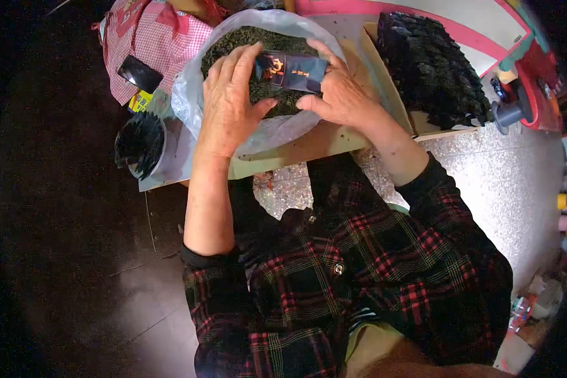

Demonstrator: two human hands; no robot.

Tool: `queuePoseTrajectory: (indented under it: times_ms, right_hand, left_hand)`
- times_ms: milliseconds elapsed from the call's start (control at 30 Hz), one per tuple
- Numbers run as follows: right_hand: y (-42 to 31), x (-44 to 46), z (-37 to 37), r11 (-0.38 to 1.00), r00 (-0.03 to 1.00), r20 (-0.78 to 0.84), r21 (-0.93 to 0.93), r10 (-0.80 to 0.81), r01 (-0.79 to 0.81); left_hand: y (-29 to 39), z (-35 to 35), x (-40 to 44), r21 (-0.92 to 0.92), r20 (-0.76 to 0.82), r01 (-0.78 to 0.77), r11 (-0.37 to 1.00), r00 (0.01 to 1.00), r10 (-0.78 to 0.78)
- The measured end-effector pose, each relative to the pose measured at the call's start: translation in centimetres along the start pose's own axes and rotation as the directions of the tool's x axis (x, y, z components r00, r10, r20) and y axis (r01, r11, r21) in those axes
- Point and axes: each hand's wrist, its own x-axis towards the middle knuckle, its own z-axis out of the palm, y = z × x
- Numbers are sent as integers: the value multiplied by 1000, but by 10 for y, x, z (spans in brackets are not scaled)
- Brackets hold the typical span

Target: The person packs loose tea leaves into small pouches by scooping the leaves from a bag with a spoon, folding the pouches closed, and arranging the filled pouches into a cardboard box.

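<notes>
A small dark packet (295, 71) with orange print is held level between my two hands. It is above a large clear plastic bag (268, 143) whose mouth is open and rolled wide. Loose dark green dried leaves (233, 43), which look like tea, fill the bag. My left hand (228, 101) is at the packet's left end, index finger along the top and thumb below. Around the right end curl the fingers of my right hand (343, 94), thumb at the lower edge. The fingers partly cover both ends.
A shallow cardboard box (384, 82) on the right holds a thick stack of dark, shiny pieces. At left, a tub (164, 148) contains similar dark pieces. A phone (140, 74) lies on pink checked cloth (186, 38). A grey cylindrical object (508, 114) stands at far right.
</notes>
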Motion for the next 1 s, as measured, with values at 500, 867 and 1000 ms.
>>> queuePoseTrajectory:
  times_ms: [500,867,1000]
  right_hand:
    - [-5,32,8,957,941,200,-35,-274,287]
    - [-14,54,15,940,862,377,101,-339,325]
    - [-26,61,15,947,889,325,119,-323,300]
  left_hand:
    - [-47,40,-24,-184,-42,66,981,996,-75]
    - [-69,56,-39,-321,-42,189,928,976,-214]
    - [-72,55,-44,-406,-43,251,879,955,-293]
